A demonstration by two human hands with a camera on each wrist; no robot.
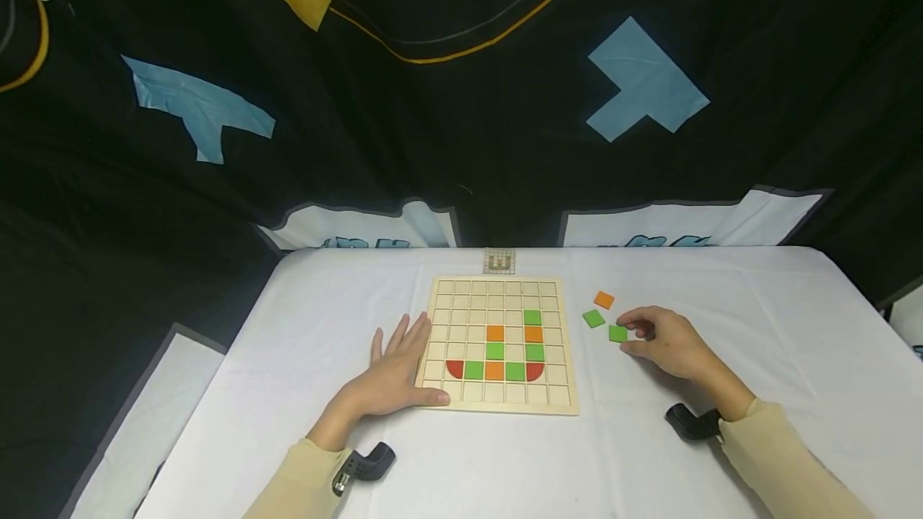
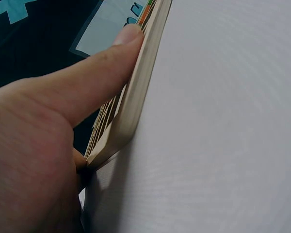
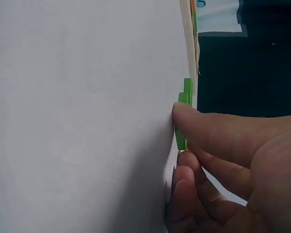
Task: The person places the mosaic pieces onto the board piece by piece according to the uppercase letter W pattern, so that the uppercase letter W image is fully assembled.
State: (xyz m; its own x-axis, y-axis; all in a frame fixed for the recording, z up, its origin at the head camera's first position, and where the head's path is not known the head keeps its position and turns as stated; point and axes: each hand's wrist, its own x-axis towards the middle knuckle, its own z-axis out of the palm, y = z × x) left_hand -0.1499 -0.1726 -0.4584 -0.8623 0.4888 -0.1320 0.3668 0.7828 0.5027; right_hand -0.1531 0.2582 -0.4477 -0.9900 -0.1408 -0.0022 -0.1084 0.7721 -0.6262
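Note:
A square wooden grid board [image 1: 443, 295] lies on the table with a pattern of red, green and orange pieces in its lower cells. My left hand [image 1: 392, 375] rests against its left side, fingers stretched out; the thumb [image 2: 106, 63] lies on the front edge near the corner. Right of the board, my right hand [image 1: 671, 340] pinches a green square tile [image 1: 618, 333] by its edges between thumb and fingers, low at the tabletop. Another green tile [image 1: 594, 318] and an orange tile [image 1: 604, 300] lie just beyond it.
A small card with a grid pattern [image 1: 499, 261] lies behind the board, at the table's far edge. White cloth [image 1: 346, 287] covers the table. A dark patterned curtain [image 1: 461, 142] hangs behind it. Each wrist wears a black camera [image 1: 371, 463].

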